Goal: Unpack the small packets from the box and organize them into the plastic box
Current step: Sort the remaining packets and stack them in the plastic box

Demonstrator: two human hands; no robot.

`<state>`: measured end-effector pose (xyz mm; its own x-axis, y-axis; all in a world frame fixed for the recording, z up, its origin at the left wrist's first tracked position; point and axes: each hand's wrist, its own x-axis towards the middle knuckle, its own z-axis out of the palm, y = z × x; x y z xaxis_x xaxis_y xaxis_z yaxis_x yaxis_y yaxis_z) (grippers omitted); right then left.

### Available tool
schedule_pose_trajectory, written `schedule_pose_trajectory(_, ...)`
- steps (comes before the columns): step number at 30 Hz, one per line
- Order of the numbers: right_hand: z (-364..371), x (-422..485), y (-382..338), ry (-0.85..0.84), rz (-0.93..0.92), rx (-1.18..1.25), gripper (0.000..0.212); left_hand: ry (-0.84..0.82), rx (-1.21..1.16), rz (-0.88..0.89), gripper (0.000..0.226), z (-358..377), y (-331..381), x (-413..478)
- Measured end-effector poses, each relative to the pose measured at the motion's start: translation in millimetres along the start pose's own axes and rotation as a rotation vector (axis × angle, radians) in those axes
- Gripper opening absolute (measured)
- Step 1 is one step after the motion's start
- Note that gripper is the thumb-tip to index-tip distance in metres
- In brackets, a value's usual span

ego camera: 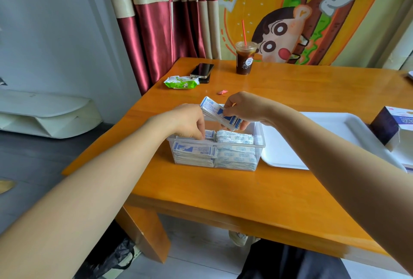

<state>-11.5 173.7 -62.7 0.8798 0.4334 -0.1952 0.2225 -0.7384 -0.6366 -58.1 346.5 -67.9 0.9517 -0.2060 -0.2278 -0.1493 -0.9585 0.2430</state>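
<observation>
1. right hand (243, 108) is pinching a stack of packets (220, 115) by one end, tilting it over the plastic box (260, 142), likely aiming for a free slot.
2. left hand (190, 122) is dipping its fingers into the plastic box, seemingly holding filed packets (234, 158) aside; gripping or only pressing, cannot tell.
3. plastic box is sitting directly under both hands, looking nearly full.
4. cardboard box (388, 126) is lying well right of the right hand, beyond a white tray (312, 126).

The person wears dark trousers (290, 263) and a pale shoe (238, 237).
</observation>
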Motion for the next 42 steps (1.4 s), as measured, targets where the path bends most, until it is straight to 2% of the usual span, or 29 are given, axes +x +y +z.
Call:
schedule_pose_trajectory(2, -1, 0, 2, 0.026, -0.006, 0.015, 0.021, 0.16, 0.012, 0.01, 0.008, -1, 0, -1)
schedule_pose_trajectory(4, -2, 0, 4, 0.033, -0.01, 0.029, 0.023, 0.197, 0.001, 0.003, 0.009, -3, -1, -4)
schedule_pose_trajectory(8, -1, -2, 5, 0.001, -0.015, 0.056, 0.024, -0.086, 0.014, -0.022, 0.007, -7, 4, -9)
schedule_pose_trajectory(11, 1, -4, 5, -0.023, -0.021, 0.046, 0.024, -0.218, -0.065, -0.045, 0.016, -11, 8, -12)
schedule_pose_trajectory(17, 5, 0, 10, 0.021, -0.063, 0.03, 0.024, -0.282, -0.121, -0.083, 0.026, -5, 12, -16)
schedule_pose_trajectory(19, 8, 3, 10, 0.04, -0.075, 0.017, 0.021, -0.226, -0.195, -0.066, 0.022, -9, 10, -19)
schedule_pose_trajectory(22, 16, 10, 6, 0.063, -0.1, -0.025, 0.018, -0.036, -0.335, -0.093, 0.016, -24, 1, -24)
schedule_pose_trajectory(25, 27, 16, -3, 0.028, -0.147, -0.088, 0.018, 0.196, -0.245, -0.1, 0.012, -30, -7, -23)
schedule_pose_trajectory(27, 36, 17, -10, -0.014, -0.166, -0.127, 0.018, 0.265, -0.178, -0.093, 0.009, -27, -8, -21)
schedule_pose_trajectory(33, 53, 20, -17, -0.032, -0.183, -0.229, 0.016, 0.239, -0.051, -0.084, 0.004, -12, -7, -12)
schedule_pose_trajectory(36, 55, 18, -22, -0.027, -0.186, -0.374, 0.021, 0.188, 0.017, -0.08, 0.008, -10, -9, -8)
schedule_pose_trajectory(42, 50, 12, -19, -0.068, -0.261, -0.329, 0.019, 0.202, 0.029, -0.08, 0.007, -7, -12, -6)
